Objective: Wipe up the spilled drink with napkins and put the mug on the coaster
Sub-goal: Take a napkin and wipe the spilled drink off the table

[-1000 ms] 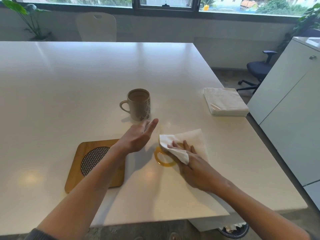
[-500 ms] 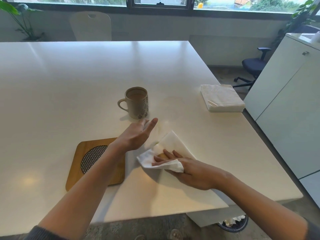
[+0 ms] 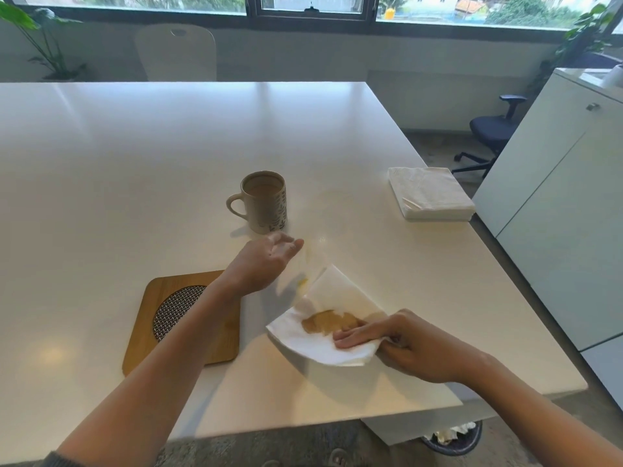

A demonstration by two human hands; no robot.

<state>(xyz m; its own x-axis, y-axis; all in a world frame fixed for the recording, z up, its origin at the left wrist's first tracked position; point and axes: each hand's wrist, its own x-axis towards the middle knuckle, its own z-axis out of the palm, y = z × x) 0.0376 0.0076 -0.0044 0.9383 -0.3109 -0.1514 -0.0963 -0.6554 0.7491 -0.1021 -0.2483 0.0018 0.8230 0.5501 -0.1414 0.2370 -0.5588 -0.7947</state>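
Fingers of the left hand lie straight and loosely together, palm turned up, holding nothing; that hand hovers over the white glossy table near its centre. At about eight o'clock from this hand lies the square wooden coaster with rounded corners and a round black-and-white woven inset; the left forearm crosses over its right side. At twelve o'clock from the left hand, just beyond the fingertips, stands the beige ceramic mug with a dark leaf pattern, upright on the bare table, handle pointing to nine o'clock, filled with a pale brown drink. Mug and coaster are well apart. At four o'clock from the left hand a faint yellowish smear of spilled drink shows on the table, just beside the far edge of the white paper napkin. This napkin is partly lifted and folded, with a brown wet stain in its middle. The right hand grips the napkin's right corner, fingers laid over the top and thumb tucked beneath. At one o'clock from the right hand, near the table's right edge, rests a square stack of white paper napkins.
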